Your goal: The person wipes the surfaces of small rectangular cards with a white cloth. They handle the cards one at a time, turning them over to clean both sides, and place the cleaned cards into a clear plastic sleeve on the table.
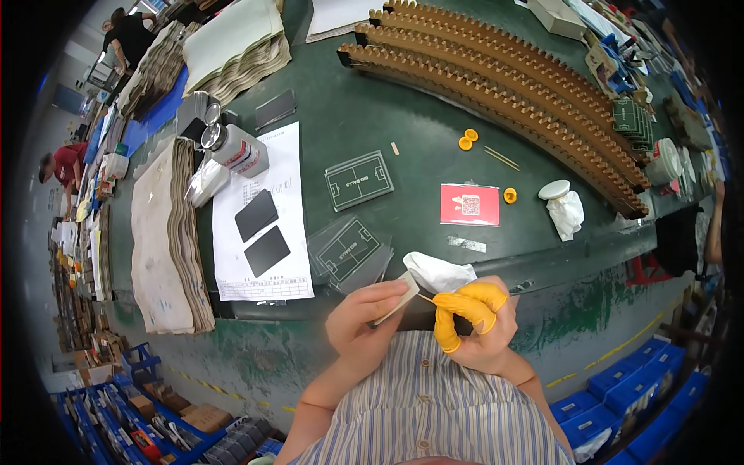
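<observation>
Just off the table's near edge, my left hand (358,319) pinches a small flat pale plate (401,302) by its edges, tilted. My right hand (490,329) wears yellow finger cots and pinches a thin wooden stick (426,298), its tip at or near the plate's edge; contact is unclear. A white cloth (439,273) lies just beyond both hands. To its left, a dark plate printed with a pitch pattern (348,251) lies among clear plastic sleeves. Farther back sits a stack of similar plates (359,181). Two more wooden sticks (502,158) lie on the table.
Long brown slotted racks (496,91) cross the far right. A red card (470,206), loose yellow finger cots (466,140) and a bundled white cloth (566,213) lie nearer. On the left are dark plates (267,252) on a printed sheet (283,209), a metal-topped bottle (242,150) and stacked worn sheets (161,256).
</observation>
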{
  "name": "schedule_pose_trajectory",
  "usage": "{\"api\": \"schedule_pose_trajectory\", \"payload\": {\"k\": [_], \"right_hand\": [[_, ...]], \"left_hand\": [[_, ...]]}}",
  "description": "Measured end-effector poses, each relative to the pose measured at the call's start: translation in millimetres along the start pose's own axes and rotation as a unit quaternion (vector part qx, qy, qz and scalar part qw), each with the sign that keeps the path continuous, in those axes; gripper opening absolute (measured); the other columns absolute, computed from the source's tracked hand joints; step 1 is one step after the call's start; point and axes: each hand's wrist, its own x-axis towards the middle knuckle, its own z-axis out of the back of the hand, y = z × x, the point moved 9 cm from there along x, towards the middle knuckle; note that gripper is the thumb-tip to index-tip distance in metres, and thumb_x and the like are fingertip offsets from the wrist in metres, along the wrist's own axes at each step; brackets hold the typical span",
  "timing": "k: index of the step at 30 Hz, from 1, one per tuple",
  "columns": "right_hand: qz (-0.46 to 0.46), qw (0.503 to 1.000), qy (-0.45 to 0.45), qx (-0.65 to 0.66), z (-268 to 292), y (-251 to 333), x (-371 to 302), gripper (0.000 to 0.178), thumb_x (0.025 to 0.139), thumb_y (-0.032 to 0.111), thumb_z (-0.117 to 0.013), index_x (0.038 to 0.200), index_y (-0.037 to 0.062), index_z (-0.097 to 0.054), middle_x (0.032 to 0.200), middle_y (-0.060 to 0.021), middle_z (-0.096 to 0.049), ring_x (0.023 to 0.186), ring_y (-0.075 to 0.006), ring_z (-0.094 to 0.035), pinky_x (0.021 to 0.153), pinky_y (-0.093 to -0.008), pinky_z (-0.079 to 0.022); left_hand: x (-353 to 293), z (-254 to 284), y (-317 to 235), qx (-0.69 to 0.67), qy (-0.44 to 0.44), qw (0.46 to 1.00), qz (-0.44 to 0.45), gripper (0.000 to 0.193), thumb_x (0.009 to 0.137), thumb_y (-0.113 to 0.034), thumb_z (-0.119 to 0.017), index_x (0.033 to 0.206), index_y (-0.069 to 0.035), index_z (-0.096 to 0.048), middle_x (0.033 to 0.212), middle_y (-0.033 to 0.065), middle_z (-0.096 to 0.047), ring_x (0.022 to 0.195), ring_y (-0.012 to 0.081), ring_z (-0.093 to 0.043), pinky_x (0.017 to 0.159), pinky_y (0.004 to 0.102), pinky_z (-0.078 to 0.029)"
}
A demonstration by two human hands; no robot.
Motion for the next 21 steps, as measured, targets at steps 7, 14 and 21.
{"api": "schedule_pose_trajectory", "payload": {"k": [7,14,21], "right_hand": [[-0.001,1.0,-0.011,0.008,-0.6,1.2,-2.1,0.03,0.056,0.0,-0.074,0.084,0.004,-0.067,0.079,-0.0058,-0.056,0.068,-0.0241,-0.055,0.058,-0.0301,-0.047],[0.011,1.0,-0.017,0.017,-2.3,3.5,-1.5,0.03,0.056,0.001,-0.074,0.086,0.0042,-0.067,0.08,-0.0057,-0.057,0.067,-0.0232,-0.055,0.057,-0.0291,-0.046],[0.009,0.999,-0.016,0.03,-3.0,2.8,-3.0,0.03,0.057,0.001,-0.074,0.086,0.0045,-0.067,0.08,-0.0057,-0.057,0.068,-0.0236,-0.055,0.057,-0.0297,-0.046]], "left_hand": [[-5.1,8.1,1.9,-0.027,-0.04,0.999,-0.01,0.025,0.072,0.013,-0.066,0.093,-0.001,-0.061,0.1,0.0172,-0.065,0.096,0.0289,-0.064,0.086,0.0359,-0.05],[-7.6,10.3,1.5,-0.022,-0.049,0.998,-0.016,0.025,0.073,0.013,-0.067,0.092,-0.001,-0.06,0.1,0.0178,-0.065,0.095,0.0293,-0.064,0.086,0.0367,-0.05],[-9.4,10.8,2.0,-0.02,-0.064,0.997,-0.023,0.024,0.073,0.013,-0.067,0.091,-0.001,-0.058,0.1,0.0185,-0.065,0.095,0.0293,-0.064,0.084,0.0355,-0.051]]}}
